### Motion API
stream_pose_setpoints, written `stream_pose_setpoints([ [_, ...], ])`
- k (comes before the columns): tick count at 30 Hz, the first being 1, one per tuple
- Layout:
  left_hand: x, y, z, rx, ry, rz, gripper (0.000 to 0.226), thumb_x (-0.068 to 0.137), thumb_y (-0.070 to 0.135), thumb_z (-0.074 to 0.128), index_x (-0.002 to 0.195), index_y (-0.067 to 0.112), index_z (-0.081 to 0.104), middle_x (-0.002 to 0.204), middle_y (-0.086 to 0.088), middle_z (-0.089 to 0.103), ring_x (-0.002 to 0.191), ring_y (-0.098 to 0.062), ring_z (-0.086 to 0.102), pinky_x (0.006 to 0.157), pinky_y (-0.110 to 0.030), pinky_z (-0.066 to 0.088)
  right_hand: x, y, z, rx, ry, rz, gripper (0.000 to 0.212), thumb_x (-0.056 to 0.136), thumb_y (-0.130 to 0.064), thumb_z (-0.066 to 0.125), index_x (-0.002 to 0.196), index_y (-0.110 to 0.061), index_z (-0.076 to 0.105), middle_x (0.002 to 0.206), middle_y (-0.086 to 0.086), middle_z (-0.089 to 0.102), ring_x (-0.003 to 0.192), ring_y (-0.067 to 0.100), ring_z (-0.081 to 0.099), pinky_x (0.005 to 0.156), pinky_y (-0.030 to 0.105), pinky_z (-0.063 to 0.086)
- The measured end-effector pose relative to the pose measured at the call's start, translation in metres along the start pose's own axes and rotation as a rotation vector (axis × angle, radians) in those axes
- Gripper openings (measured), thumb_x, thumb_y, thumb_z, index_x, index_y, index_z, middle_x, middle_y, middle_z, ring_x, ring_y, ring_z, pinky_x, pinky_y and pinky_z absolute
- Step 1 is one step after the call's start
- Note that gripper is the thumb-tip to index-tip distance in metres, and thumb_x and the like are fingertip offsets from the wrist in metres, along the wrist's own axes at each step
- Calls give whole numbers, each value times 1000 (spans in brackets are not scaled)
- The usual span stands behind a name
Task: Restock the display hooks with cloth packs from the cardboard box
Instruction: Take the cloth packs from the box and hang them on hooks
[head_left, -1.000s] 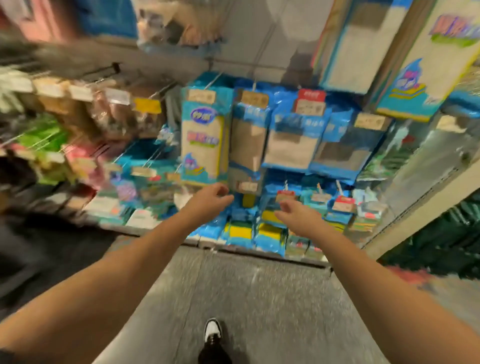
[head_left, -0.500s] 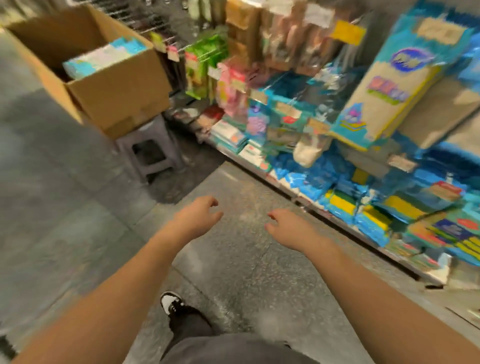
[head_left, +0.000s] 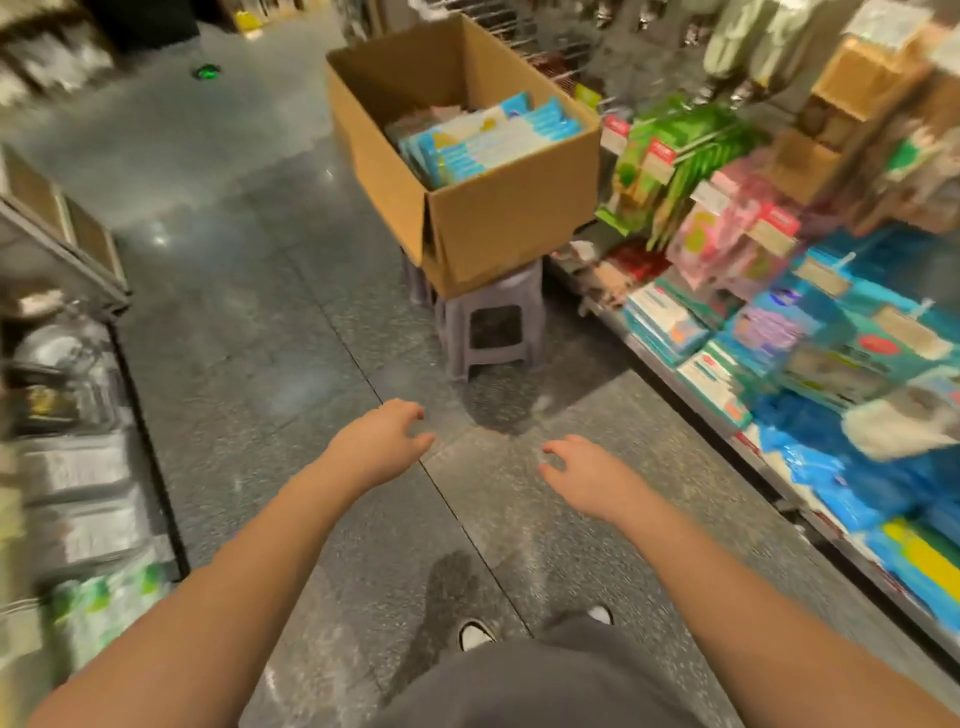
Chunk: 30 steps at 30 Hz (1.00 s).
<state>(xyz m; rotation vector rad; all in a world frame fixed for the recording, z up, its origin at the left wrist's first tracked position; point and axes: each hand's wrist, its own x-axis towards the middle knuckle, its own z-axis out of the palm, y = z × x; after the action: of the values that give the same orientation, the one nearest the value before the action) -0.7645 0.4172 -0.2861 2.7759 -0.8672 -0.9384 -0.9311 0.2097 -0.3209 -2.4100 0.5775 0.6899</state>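
Observation:
An open cardboard box (head_left: 498, 228) stands on a grey plastic stool (head_left: 491, 325) up the aisle. Inside it lie several blue and white cloth packs (head_left: 493, 140), stacked on edge. My left hand (head_left: 382, 441) and my right hand (head_left: 587, 470) are stretched out over the floor, well short of the box. Both hold nothing, and their fingers are loosely curled. The display hooks (head_left: 737, 208) with hanging packs run along the right side.
A low shelf (head_left: 691, 384) of blue and teal packs lines the right edge of the aisle. Another rack (head_left: 67, 415) with metal and packaged goods stands on the left. Grey tiled floor (head_left: 270, 291) lies between them. My shoes (head_left: 475, 634) show below.
My view has swung left from the hanging blue packs to the aisle and the box. Both hands came away from the display, and they hold nothing.

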Motion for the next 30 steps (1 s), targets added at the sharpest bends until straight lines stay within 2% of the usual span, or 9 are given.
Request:
stream_pose_setpoints([
  [6, 79, -42, -68, -50, 36, 4, 46, 103, 43, 49, 142, 19, 50, 148, -1, 48, 130, -21, 52, 102, -35, 43, 100, -42, -53, 47, 88, -21, 47, 102, -39, 45, 144, -19, 47, 148, 0, 44, 131, 20, 46, 106, 33, 37],
  [12, 207, -62, -157, -25, 61, 72, 46, 104, 38, 48, 142, 14, 50, 147, -7, 50, 131, -23, 51, 106, -35, 41, 231, -70, -123, 80, 136, -35, 47, 102, -42, 46, 144, -22, 47, 148, -5, 44, 133, 15, 45, 106, 33, 41],
  [18, 326, -76, -262, -36, 94, 52, 43, 104, 40, 48, 140, 17, 54, 145, -1, 53, 127, -22, 54, 100, -33, 42, 346, -104, -224, 56, 148, -54, 45, 101, -40, 47, 142, -20, 50, 143, 0, 49, 130, 18, 47, 107, 34, 38],
  [25, 440, -78, -348, -146, 135, 29, 35, 100, 42, 51, 127, 21, 61, 122, -2, 65, 105, -23, 62, 81, -31, 45, 437, -130, -315, 148, 184, -36, 44, 102, -38, 46, 142, -19, 48, 146, -2, 45, 134, 15, 44, 107, 30, 35],
  [30, 534, -68, -393, -179, 118, 102, 33, 102, 36, 51, 127, 18, 62, 123, 0, 65, 108, -20, 61, 84, -32, 49, 506, -155, -347, 187, 266, 17, 42, 101, -33, 49, 140, -16, 52, 141, 3, 50, 129, 19, 49, 105, 30, 35],
])
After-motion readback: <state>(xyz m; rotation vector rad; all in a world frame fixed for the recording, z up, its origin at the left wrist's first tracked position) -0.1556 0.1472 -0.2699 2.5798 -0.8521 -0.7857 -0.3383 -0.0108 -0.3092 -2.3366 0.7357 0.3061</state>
